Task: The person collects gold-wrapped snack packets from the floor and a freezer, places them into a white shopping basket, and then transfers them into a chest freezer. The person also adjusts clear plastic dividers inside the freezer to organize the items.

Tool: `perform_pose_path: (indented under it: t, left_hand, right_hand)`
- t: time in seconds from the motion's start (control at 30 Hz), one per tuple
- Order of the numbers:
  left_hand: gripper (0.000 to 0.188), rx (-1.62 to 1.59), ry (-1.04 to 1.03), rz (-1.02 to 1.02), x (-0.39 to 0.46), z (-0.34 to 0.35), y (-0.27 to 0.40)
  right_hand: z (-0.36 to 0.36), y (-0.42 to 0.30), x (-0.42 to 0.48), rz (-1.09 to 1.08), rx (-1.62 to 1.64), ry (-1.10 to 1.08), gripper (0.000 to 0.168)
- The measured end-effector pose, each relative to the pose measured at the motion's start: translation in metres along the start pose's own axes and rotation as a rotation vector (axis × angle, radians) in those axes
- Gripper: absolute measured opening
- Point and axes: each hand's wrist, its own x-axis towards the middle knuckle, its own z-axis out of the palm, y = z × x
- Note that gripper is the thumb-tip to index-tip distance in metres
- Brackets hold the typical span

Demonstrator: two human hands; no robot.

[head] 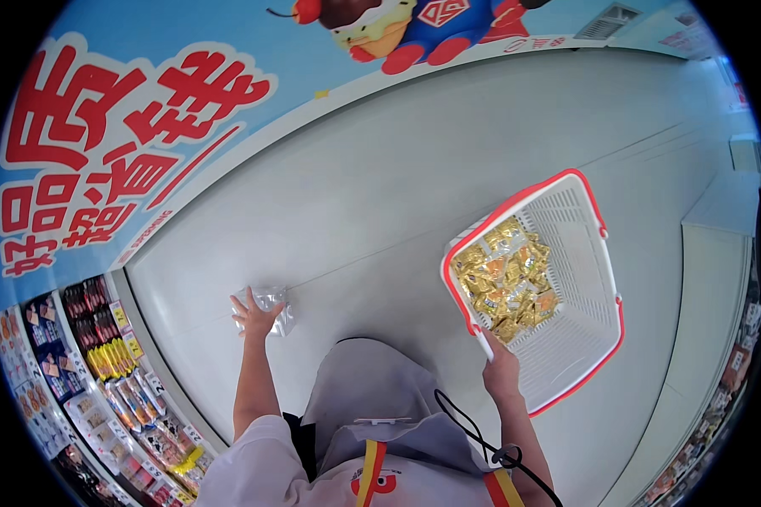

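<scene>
My left hand (257,315) is stretched out to the left, its fingers spread across a clear plastic container (283,324) and its thumb on the right side. The container looks hollow, and the hand covers much of it. On the other side, my right hand (502,371) grips the near handle and rim of a white plastic shopping basket (583,266) with red edging. The basket tilts, its opening towards me. Many gold-wrapped small packets (507,279) lie heaped at its far left end.
Shelves of packaged snacks (123,380) with price tags run along the lower left. A blue printed wall panel (228,38) stands ahead. Grey floor (355,190) stretches between it and a pale low ledge (704,285) on the right. A black cord (475,437) hangs near my right arm.
</scene>
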Motion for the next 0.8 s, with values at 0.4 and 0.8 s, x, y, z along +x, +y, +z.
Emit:
perform_pose_path:
  t: [0.4,0.8]
  left_hand:
    - [0.045,0.475,0.130,0.770,-0.006,0.074,-0.008]
    - [0.084,-1.405,-0.500,-0.436,0.062,0.093,-0.088]
  right_hand:
    - [-0.007,0.003,-0.013,0.024,-0.019,-0.030,0.060]
    - [-0.020,0.002,-0.008,0.051,-0.010,-0.080,0.060]
